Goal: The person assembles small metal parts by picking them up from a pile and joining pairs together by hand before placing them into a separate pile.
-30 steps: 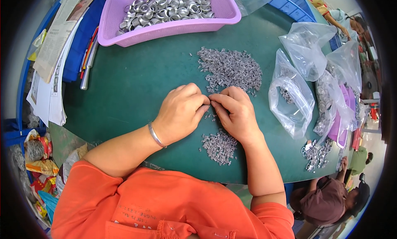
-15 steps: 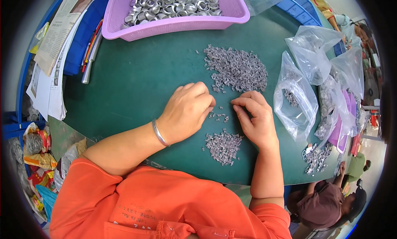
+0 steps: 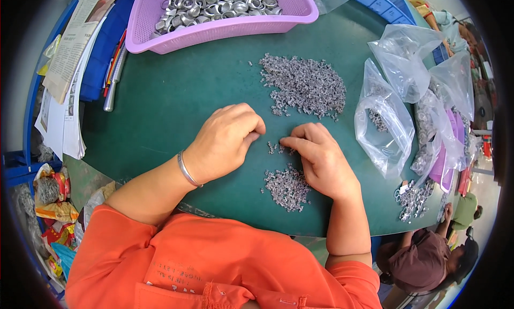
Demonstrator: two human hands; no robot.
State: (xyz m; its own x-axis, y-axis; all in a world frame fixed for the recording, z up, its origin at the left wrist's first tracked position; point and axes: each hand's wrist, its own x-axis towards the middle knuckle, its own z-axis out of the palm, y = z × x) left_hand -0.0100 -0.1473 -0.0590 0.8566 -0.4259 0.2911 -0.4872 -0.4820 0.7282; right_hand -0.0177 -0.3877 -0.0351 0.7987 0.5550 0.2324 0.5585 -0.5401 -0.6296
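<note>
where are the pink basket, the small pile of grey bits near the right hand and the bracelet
pink basket (image 3: pixel 225 32), head view, front wall
small pile (image 3: pixel 287 187), head view, its middle
bracelet (image 3: pixel 187 170), head view, band on left wrist

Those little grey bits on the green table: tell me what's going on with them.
A person in an orange top sits at the green table, both hands down among small grey pieces. The left hand and right hand are curled, fingertips close together over a few loose pieces. A small pile lies by the right wrist, a bigger pile further out, below a pink basket of metal rings.
</note>
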